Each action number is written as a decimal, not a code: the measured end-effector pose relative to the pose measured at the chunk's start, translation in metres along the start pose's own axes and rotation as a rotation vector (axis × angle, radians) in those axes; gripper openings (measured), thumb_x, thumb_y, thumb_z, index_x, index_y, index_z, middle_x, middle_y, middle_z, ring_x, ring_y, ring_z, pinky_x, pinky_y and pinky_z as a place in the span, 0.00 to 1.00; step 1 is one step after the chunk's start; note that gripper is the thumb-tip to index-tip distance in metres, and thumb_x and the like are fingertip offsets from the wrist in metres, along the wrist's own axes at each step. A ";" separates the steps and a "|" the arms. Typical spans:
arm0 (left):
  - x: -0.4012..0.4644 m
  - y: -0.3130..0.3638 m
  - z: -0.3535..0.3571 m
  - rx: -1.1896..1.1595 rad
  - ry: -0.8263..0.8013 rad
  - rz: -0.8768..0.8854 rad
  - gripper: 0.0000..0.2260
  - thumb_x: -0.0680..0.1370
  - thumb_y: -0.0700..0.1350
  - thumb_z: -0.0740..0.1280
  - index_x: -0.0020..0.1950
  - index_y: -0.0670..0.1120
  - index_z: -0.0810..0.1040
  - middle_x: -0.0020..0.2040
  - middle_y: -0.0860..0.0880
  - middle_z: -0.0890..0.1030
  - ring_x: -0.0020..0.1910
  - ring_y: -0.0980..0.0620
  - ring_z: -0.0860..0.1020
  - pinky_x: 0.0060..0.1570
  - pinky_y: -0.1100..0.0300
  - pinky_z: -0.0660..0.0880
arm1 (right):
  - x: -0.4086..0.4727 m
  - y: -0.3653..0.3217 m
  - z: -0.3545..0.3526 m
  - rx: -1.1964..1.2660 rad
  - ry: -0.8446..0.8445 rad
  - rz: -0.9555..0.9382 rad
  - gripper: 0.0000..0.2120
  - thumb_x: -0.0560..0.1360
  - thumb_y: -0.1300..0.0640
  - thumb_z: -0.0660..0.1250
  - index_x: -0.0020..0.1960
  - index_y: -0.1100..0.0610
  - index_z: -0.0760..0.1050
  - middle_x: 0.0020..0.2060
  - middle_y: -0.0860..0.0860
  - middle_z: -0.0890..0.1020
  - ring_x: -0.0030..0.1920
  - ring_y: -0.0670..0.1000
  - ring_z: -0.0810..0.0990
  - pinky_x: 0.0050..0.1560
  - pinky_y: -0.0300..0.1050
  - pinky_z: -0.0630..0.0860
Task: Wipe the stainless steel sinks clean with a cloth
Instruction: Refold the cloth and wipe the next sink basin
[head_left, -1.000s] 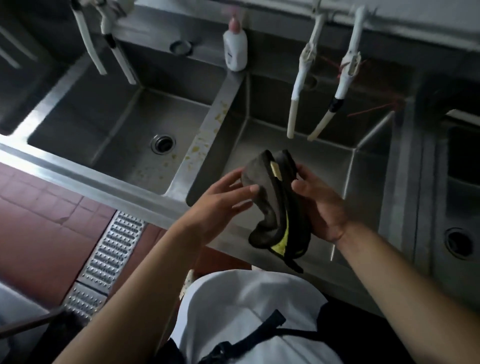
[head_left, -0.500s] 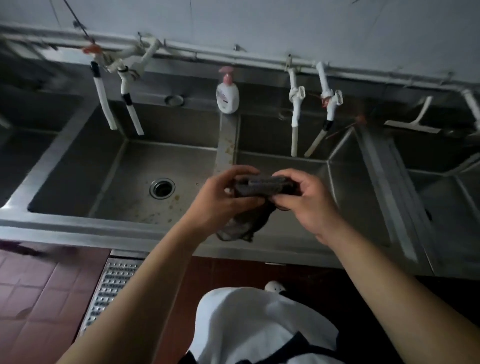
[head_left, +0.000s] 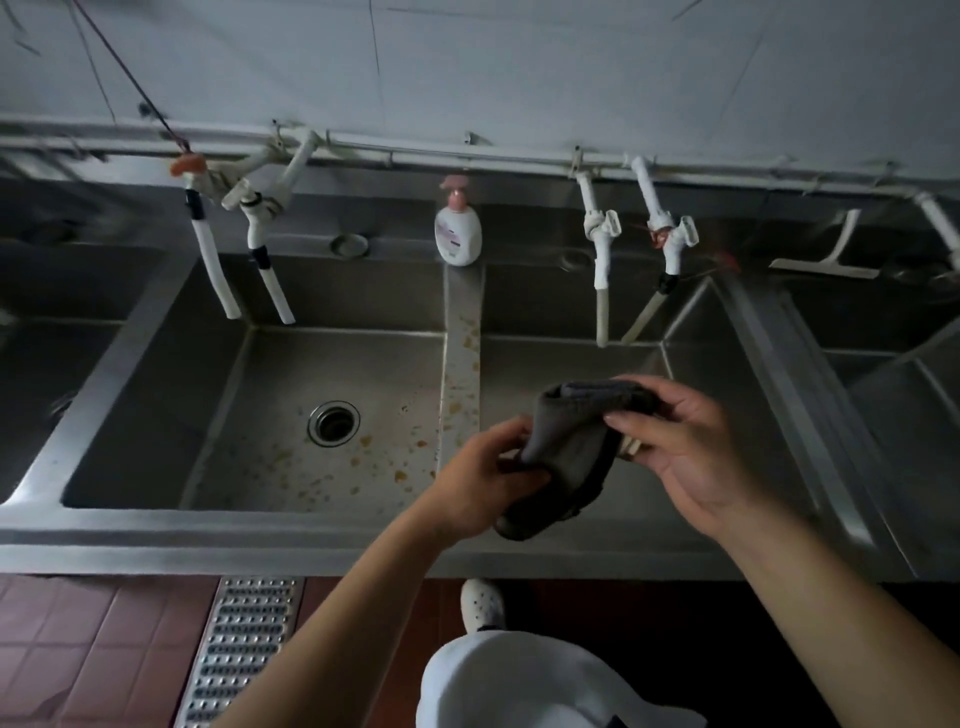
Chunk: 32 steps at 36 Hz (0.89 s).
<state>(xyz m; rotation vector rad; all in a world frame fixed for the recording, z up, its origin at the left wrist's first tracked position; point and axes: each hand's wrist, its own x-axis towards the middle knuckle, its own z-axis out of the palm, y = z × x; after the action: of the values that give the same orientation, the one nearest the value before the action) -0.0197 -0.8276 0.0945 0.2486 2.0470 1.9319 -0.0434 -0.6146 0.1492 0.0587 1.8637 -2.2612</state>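
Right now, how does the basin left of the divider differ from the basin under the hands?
The left basin shows yellowish specks across its floor and an open view of its drain. The right basin is partly hidden by both hands gripping the dark cloth, so its drain cannot be seen, and no specks show on its visible floor. Both are stainless steel, with white spouts above.

No text can be read; the soap bottle's (head_left: 458, 235) label is too blurred.
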 end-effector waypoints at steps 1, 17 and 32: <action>0.002 0.001 -0.004 -0.048 0.022 -0.025 0.16 0.75 0.34 0.70 0.62 0.42 0.77 0.56 0.43 0.83 0.58 0.45 0.81 0.61 0.47 0.77 | 0.009 0.002 0.000 0.014 -0.022 0.000 0.19 0.65 0.63 0.74 0.56 0.58 0.81 0.48 0.55 0.85 0.51 0.55 0.83 0.50 0.51 0.83; 0.037 -0.058 -0.102 0.159 0.561 -0.594 0.29 0.77 0.45 0.71 0.72 0.65 0.64 0.72 0.50 0.70 0.68 0.48 0.73 0.62 0.49 0.75 | 0.252 0.065 0.049 -0.422 0.107 0.049 0.10 0.75 0.56 0.72 0.55 0.56 0.81 0.45 0.47 0.84 0.50 0.52 0.83 0.45 0.38 0.76; -0.090 -0.134 -0.107 0.797 0.554 -1.084 0.35 0.77 0.58 0.68 0.79 0.62 0.53 0.82 0.48 0.49 0.80 0.45 0.47 0.76 0.43 0.54 | 0.359 0.193 0.102 -1.387 -0.190 -0.028 0.25 0.81 0.54 0.60 0.77 0.52 0.62 0.79 0.52 0.58 0.79 0.63 0.48 0.78 0.56 0.48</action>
<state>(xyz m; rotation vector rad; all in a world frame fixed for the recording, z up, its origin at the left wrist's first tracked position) 0.0398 -0.9684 -0.0243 -1.1034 2.3632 0.5137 -0.3475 -0.7970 -0.0752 -0.3677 2.7882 -0.5380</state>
